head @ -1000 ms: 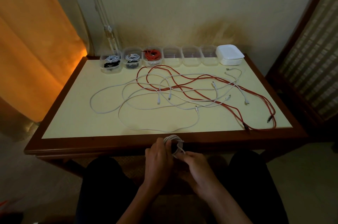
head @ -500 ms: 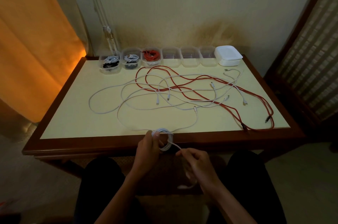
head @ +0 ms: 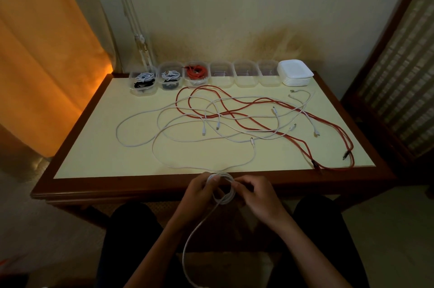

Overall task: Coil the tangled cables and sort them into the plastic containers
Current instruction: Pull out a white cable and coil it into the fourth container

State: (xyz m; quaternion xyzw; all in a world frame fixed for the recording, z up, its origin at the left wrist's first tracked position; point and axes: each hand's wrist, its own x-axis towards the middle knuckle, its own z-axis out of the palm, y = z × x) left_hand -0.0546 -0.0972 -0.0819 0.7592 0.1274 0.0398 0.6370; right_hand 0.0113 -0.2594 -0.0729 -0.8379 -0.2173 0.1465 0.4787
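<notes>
Here, both hands — left hand [head: 199,196], right hand [head: 260,196] — pinching white cable coil [head: 223,187].

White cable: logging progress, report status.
Left hand and right hand grip white coil. Tail hangs to lap. Tangle on table.

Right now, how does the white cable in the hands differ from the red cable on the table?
The white cable is partly wound into a small coil, while the red cable sprawls in long loose loops. The left hand and right hand hold the white cable at the table edge; the red cable lies untouched, tangled with other white cables. Both remain outside the containers.
</notes>
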